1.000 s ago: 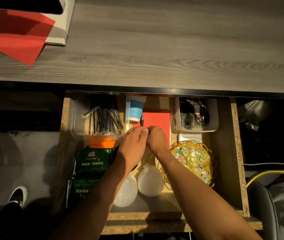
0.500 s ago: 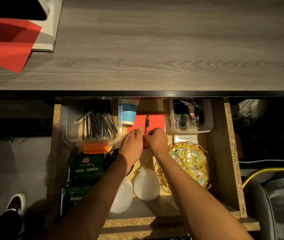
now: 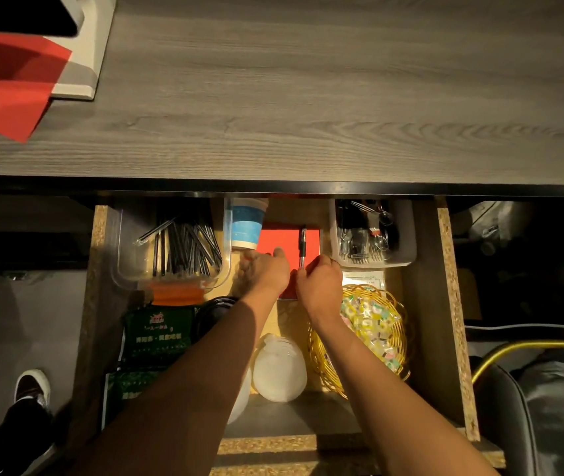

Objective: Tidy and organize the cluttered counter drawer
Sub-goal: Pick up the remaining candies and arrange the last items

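Note:
The open wooden drawer (image 3: 447,304) sits under the grey countertop (image 3: 308,97). At its back middle lies a red pad (image 3: 278,238) with a black pen (image 3: 302,243) lying lengthwise on it. My right hand (image 3: 320,288) has its fingers curled at the pen's near tip and pinches it. My left hand (image 3: 266,273) lies beside it, one finger stretched onto the red pad. My hands hide the pad's near edge.
A clear tub of black straws (image 3: 177,249) is back left, a blue-banded paper cup (image 3: 248,225) beside it, a cutlery tray (image 3: 373,235) back right. In front are a yellow candy basket (image 3: 373,324), white lids (image 3: 278,369) and green packets (image 3: 160,331). Red paper (image 3: 6,94) lies on the counter.
The pen has gone from being held between both hands to lying farther back on the red pad. My hands have drawn slightly apart.

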Action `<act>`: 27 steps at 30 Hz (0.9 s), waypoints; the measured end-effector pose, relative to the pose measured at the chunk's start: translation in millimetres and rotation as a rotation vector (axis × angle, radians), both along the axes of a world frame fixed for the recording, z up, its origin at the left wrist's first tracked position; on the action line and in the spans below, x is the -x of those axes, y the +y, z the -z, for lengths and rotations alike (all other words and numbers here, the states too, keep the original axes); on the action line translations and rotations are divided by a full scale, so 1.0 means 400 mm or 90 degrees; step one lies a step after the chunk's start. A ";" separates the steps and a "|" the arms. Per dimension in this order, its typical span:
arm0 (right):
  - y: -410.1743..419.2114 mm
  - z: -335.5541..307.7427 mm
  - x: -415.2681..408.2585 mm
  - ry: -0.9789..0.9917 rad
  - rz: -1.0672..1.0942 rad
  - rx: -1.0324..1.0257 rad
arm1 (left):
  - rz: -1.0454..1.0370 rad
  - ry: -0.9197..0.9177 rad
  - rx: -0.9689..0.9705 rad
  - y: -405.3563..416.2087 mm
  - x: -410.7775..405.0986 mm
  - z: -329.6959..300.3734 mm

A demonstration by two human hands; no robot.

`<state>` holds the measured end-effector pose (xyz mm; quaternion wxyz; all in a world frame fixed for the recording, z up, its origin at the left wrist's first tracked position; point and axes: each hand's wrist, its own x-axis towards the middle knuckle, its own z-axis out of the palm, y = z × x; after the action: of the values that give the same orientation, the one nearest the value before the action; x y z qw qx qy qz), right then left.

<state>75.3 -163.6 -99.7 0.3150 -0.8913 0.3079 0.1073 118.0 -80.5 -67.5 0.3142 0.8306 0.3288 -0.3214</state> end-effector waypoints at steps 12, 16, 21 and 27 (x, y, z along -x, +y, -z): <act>-0.008 -0.041 -0.010 0.076 -0.004 -0.070 | 0.042 -0.044 0.072 0.015 0.027 0.006; -0.012 -0.054 -0.002 0.074 -0.035 -0.086 | 0.039 -0.030 0.070 0.015 0.026 0.004; -0.032 -0.106 0.028 -0.030 0.018 -0.206 | 0.051 -0.038 0.101 0.012 0.034 -0.056; -0.035 -0.248 0.103 -0.137 0.138 -0.409 | -0.026 -0.225 0.346 0.039 0.120 -0.216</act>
<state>34.0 -177.6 -0.7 0.6192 -0.7152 0.3164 0.0702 70.1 -64.9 19.0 0.5831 0.7525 0.1882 -0.2417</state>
